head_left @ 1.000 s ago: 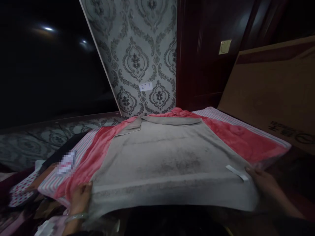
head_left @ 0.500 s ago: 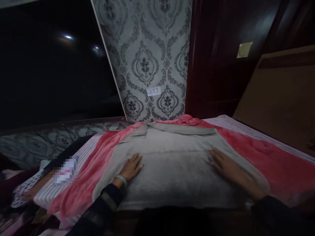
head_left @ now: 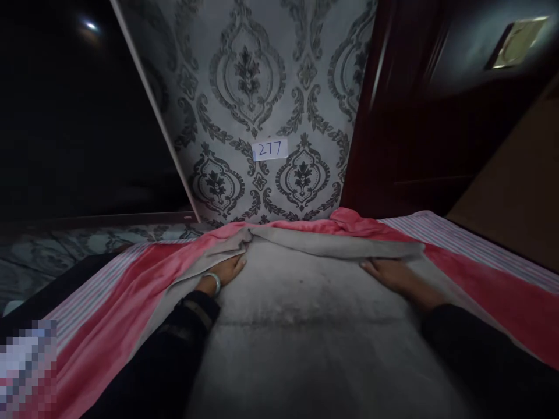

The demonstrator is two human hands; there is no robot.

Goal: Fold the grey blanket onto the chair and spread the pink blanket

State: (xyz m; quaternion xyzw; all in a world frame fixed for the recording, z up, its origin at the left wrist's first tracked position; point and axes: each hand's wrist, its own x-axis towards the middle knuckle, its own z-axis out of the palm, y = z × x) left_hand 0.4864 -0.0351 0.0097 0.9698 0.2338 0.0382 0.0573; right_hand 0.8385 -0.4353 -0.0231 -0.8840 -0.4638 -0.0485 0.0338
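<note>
A grey cloth (head_left: 305,361), soft-looking and stained near its middle, lies spread before me, its far edge turned back in a folded flap (head_left: 332,241). My left hand (head_left: 229,270), with a pale bangle at the wrist, lies palm down at the left part of the flap, where the cloth is bunched. Some of its fingers are hidden by the fold. My right hand (head_left: 386,276) rests against the flap's near edge on the right, fingers stretched out and partly covered. Both hands look open on the cloth.
A red-pink blanket (head_left: 117,302) lies under the grey cloth, over a striped sheet (head_left: 463,238). A big dark screen (head_left: 78,128) stands at left. Patterned wallpaper (head_left: 262,75) bears a "277" label (head_left: 269,149). At right are a dark red panel (head_left: 419,134) and a brown board (head_left: 515,174).
Both hands have slid forward over the grey cloth from its middle to the folded flap. The flap's left part has bunched up. My view has moved closer to the wall.
</note>
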